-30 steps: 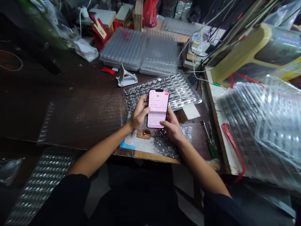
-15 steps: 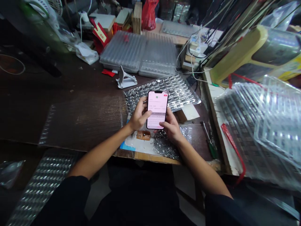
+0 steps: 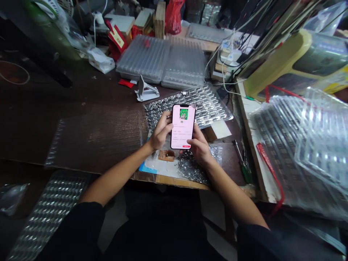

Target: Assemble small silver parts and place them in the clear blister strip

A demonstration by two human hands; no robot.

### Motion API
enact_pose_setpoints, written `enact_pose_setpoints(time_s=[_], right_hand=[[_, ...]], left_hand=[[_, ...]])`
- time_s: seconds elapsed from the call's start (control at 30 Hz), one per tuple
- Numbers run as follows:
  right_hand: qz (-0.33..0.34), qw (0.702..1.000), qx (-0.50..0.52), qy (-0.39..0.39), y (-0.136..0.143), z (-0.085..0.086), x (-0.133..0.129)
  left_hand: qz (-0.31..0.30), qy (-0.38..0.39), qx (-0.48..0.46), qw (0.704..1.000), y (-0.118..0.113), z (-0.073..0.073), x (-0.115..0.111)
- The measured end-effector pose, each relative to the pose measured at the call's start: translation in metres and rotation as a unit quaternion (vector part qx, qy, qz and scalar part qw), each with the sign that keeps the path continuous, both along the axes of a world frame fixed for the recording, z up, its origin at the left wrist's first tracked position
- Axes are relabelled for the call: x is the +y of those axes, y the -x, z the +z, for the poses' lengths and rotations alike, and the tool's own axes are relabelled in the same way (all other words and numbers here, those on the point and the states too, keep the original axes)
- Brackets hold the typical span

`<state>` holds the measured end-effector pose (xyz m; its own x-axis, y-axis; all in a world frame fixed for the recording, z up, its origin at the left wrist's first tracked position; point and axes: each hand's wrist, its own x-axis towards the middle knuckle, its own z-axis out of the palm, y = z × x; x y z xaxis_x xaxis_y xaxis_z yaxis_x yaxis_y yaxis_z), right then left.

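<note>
Upright between my two hands is a smartphone [image 3: 182,128] with a lit pinkish-white screen; a green picture shows near its top and a red button at the bottom. My left hand [image 3: 161,132] grips its left edge, thumb at the screen's side. My right hand [image 3: 200,145] holds the lower right edge, thumb over the screen's lower part. Behind the phone lies a clear tray of shiny metal parts [image 3: 209,103]. Beneath my hands are a pile of small metal pieces [image 3: 191,168] and a small brown block [image 3: 166,155].
A white phone stand [image 3: 146,90] sits beyond my left hand. Stacked clear plastic trays [image 3: 144,58] lie at the back. To the right are a green-handled screwdriver [image 3: 243,165], a raised white ledge [image 3: 251,127] and more clear trays [image 3: 320,145]. White cables [image 3: 223,69] hang at the back right.
The phone screen has changed: the keyboard is gone, and a larger green picture and a red bottom button show. My right thumb has shifted slightly; both hands still hold the phone.
</note>
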<state>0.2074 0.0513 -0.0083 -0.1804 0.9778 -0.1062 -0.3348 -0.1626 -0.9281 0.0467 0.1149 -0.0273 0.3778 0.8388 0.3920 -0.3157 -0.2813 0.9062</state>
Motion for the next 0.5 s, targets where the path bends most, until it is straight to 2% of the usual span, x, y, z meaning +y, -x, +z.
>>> enact_pose_setpoints(time_s=[0.27,0.37,0.43,0.5], right_hand=[[-0.014,1.0,0.003,0.001,0.001,0.001,-0.002],[-0.028,1.0,-0.01,0.004,0.001,0.0,-0.002],[-0.052,0.998,-0.029,-0.008,0.001,-0.001,-0.001],[-0.072,0.996,-0.042,-0.029,0.001,-0.001,0.0]], left_hand=[[0.042,0.001,0.01,0.999,0.0,0.003,-0.001],[0.119,-0.021,-0.01,0.993,-0.001,0.004,0.003],[0.198,-0.04,-0.041,0.978,-0.002,0.015,0.002],[0.238,-0.058,-0.075,0.967,-0.004,0.039,-0.009]])
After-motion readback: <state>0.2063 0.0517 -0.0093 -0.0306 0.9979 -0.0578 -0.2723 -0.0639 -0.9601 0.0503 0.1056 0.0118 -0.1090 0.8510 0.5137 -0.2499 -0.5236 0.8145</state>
